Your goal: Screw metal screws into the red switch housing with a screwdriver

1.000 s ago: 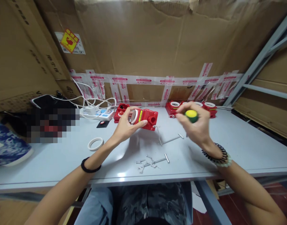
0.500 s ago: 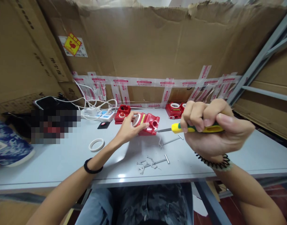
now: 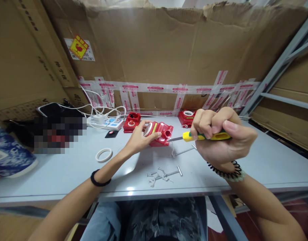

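My left hand (image 3: 140, 139) is closed round a red housing (image 3: 160, 134) with a white ring on its face, a yellow label and a round hole in its near side. It holds the housing tilted on the table. In my right hand (image 3: 221, 140) is a screwdriver (image 3: 201, 136) with a yellow and green handle. The tip of its shaft meets the lower right corner of the housing, beside the hole. A thin pale string hangs below that corner towards a metal T-shaped bar (image 3: 185, 151). Whether the tip sits in a screw is too small to tell.
Near the front edge lie another T-shaped bar (image 3: 172, 172) and several small screws. A white ring (image 3: 104, 155) is at left. Red housings (image 3: 131, 123) stand at the back, beside a power strip (image 3: 113, 124) with white cables. A large cardboard box (image 3: 154, 50) walls off the back.
My right hand has shifted slightly left and turned, with the screwdriver still at the housing's corner. The left hand and the housing have barely moved.
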`<action>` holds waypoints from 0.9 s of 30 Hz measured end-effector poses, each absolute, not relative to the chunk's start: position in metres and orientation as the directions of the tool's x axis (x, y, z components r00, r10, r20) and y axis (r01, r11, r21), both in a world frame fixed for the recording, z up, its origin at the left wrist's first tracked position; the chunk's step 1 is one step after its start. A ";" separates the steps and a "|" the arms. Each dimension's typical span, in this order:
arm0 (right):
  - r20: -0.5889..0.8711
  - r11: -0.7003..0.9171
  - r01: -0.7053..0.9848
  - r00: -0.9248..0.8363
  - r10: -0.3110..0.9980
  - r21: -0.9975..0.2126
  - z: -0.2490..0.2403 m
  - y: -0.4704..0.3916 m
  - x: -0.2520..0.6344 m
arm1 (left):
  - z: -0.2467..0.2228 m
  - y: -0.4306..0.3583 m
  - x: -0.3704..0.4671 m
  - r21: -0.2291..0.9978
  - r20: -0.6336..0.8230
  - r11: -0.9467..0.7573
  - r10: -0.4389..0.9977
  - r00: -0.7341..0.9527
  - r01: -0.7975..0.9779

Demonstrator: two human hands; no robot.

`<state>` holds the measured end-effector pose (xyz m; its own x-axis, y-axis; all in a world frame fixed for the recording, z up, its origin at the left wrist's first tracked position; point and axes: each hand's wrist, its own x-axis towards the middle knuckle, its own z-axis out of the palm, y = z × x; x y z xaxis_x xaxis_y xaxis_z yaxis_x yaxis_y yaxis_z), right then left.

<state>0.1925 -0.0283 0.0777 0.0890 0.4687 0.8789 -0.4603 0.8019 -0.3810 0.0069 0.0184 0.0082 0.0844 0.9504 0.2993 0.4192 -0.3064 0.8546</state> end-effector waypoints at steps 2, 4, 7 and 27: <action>0.880 0.807 -0.449 0.087 0.467 -0.383 0.079 -0.030 0.193 | 0.008 0.018 0.007 0.859 0.295 -0.305 0.951 0.089 0.412; 0.883 0.811 -0.446 0.087 0.461 -0.379 0.079 -0.031 0.194 | 0.008 0.018 0.007 0.861 0.290 -0.300 0.953 0.087 0.411; 0.882 0.809 -0.447 0.088 0.463 -0.381 0.080 -0.031 0.194 | 0.008 0.018 0.007 0.857 0.295 -0.304 0.952 0.088 0.416; 0.930 0.839 -0.425 -0.022 0.367 -0.341 0.076 -0.045 0.189 | 0.008 0.018 0.008 0.866 0.312 -0.325 0.945 0.099 0.379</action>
<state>0.1889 -0.0446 0.0758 -0.0217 0.3668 0.9301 -0.4249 0.8387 -0.3407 0.0076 0.0176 0.0085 0.0991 0.9450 0.3117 0.3788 -0.3255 0.8664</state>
